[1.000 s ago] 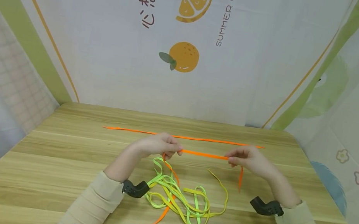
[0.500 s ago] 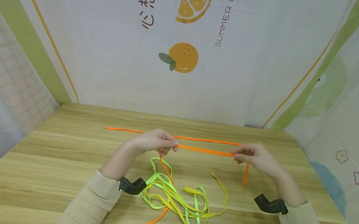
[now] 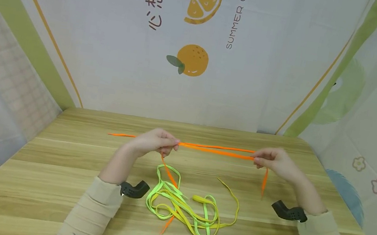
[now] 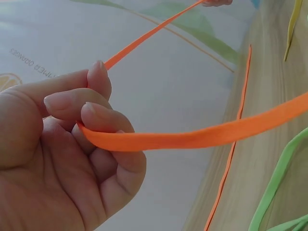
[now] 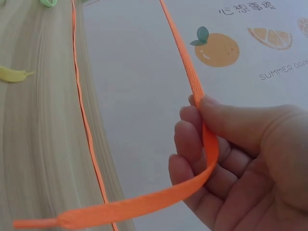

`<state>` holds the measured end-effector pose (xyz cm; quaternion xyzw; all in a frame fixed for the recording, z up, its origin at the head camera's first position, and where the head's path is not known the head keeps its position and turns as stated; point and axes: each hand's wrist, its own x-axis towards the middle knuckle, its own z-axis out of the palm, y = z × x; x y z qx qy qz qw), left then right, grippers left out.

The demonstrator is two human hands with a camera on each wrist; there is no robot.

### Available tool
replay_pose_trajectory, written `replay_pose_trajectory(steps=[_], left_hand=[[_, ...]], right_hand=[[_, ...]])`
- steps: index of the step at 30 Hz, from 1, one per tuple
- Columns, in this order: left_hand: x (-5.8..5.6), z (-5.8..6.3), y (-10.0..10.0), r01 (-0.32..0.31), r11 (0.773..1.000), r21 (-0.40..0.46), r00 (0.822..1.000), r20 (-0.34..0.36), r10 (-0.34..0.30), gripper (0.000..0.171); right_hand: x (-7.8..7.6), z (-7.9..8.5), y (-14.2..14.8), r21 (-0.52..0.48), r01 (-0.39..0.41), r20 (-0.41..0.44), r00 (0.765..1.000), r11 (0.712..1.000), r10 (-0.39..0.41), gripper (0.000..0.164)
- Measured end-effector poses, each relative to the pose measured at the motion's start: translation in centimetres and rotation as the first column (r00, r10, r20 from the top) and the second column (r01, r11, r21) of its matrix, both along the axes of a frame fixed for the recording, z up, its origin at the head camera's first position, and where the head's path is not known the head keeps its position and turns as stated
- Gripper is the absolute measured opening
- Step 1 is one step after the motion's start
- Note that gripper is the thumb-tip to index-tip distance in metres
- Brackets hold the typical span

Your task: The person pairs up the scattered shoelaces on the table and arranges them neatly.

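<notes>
An orange shoelace [image 3: 216, 151] is stretched straight between my two hands above the far part of the table. My left hand [image 3: 156, 142] pinches it between thumb and fingers, and its long loose end trails down over the tangled laces. In the left wrist view the orange shoelace [image 4: 173, 140] passes out across the curled fingers. My right hand [image 3: 275, 163] pinches the other side; a short tail hangs below it. The right wrist view shows that tail ending in a narrow orange tip [image 5: 36, 223]. A second orange shoelace [image 3: 122, 135] lies straight along the table's back, partly behind the hands.
Green [image 3: 164, 174] and yellow [image 3: 238, 207] shoelaces lie in a loose tangle on the wooden table [image 3: 53, 178] in front of my hands. A white printed cloth [image 3: 236, 96] hangs behind the table's far edge.
Both hands have moved apart and farther back, lengthening the taut span of orange shoelace. Its loose end has been drawn up through the tangle, shifting the green lace slightly left.
</notes>
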<state>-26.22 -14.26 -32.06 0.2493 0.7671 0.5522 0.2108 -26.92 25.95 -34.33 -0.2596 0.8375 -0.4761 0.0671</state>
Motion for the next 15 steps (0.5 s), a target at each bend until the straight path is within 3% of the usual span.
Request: replay_pose_trajectory(steps=[15], left_hand=[[-1.3, -0.5, -2.8, -0.107, 0.991, 0.076, 0.992, 0.069, 0.102, 0.026]], right_hand=[[-1.0, -0.8, 1.6, 0.001, 0.097, 0.029, 0.995, 0.995, -0.097, 0.027]])
